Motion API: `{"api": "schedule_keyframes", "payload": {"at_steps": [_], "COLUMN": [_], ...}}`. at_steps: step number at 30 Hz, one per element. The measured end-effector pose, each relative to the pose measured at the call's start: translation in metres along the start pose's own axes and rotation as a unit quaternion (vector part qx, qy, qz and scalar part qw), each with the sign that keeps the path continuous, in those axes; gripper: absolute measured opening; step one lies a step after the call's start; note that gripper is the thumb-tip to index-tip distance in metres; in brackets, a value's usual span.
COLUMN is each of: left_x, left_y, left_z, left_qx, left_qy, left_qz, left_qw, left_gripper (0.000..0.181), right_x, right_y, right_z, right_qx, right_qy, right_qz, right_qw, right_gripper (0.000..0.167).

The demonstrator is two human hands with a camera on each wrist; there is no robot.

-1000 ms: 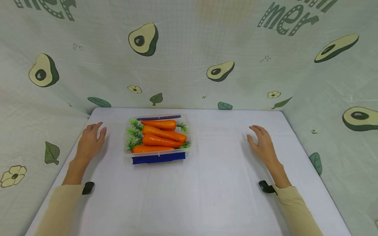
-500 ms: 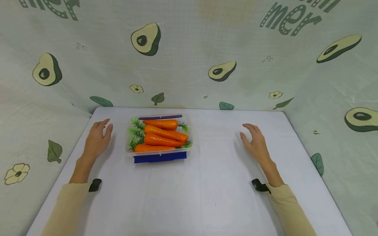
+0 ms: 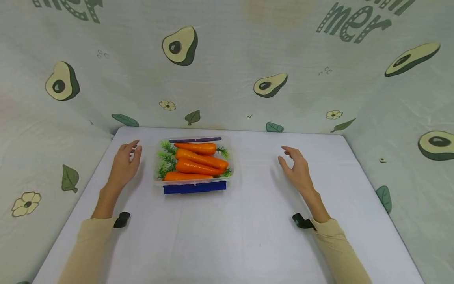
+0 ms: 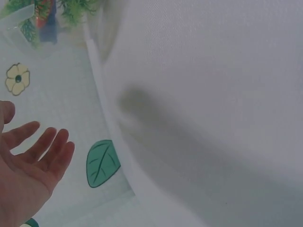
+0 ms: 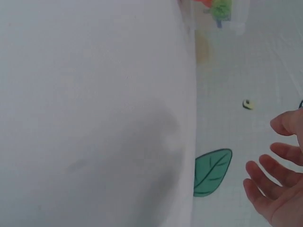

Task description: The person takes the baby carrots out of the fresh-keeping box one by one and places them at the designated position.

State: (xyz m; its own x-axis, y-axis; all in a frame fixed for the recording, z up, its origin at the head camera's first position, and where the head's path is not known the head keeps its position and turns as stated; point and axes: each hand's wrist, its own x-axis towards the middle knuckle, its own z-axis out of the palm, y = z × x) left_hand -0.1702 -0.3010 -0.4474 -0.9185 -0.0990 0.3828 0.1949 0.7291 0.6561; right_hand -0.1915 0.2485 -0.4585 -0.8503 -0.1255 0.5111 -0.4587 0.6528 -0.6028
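A clear plastic box (image 3: pixel 229 157) stands left of centre toward the back of the table, a blue clasp (image 3: pixel 195 187) hanging along its front. Several orange carrots (image 3: pixel 198 169) with feathery green tops (image 3: pixel 165 159) lie inside it. Just left of the box hovers my left hand (image 3: pixel 124 165), its fingers loosely bent and nothing in them. My right hand (image 3: pixel 297 169) is in the air farther off to the box's right, also holding nothing, thumb and fingers spread apart. Both wrist views show the relaxed fingers of the left hand (image 4: pixel 33 165) and the right hand (image 5: pixel 279 175).
The white table (image 3: pixel 213 236) ends at a back edge just behind the box. Around it hangs a pale cloth (image 3: pixel 227 47) printed with avocados, leaves and flowers. A black wrist camera (image 3: pixel 122 219) sits at the left cuff, another black camera (image 3: pixel 301 221) at the right.
Both hands have drifted inward toward the box, the left one rightward and the right one leftward. The whole head view has shifted slightly. The box and carrots stay in place on the table.
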Motion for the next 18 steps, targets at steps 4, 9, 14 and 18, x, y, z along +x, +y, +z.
{"api": "schedule_keyframes", "payload": {"at_steps": [4, 9, 14, 18], "left_x": [-0.001, -0.003, -0.006, -0.008], "left_y": [0.003, 0.009, 0.012, 0.017], "left_z": [0.003, 0.006, 0.01, 0.012], "left_qx": [-0.013, -0.029, -0.034, -0.032], "left_qy": [0.001, -0.013, -0.018, -0.03], "left_qz": [0.011, 0.007, 0.001, -0.004], "left_qw": [0.9998, 0.9995, 0.9992, 0.9991], "left_gripper": [0.043, 0.044, 0.046, 0.048], "right_x": [0.003, 0.005, 0.006, 0.006], "right_y": [-0.008, -0.019, -0.025, -0.03], "right_z": [0.008, 0.018, 0.029, 0.038], "right_qx": [0.016, 0.042, 0.059, 0.075], "right_qy": [-0.003, -0.013, -0.028, -0.04], "right_qz": [-0.002, 0.004, 0.015, 0.017], "right_qw": [0.9999, 0.999, 0.9977, 0.9963], "right_gripper": [0.04, 0.04, 0.041, 0.042]}}
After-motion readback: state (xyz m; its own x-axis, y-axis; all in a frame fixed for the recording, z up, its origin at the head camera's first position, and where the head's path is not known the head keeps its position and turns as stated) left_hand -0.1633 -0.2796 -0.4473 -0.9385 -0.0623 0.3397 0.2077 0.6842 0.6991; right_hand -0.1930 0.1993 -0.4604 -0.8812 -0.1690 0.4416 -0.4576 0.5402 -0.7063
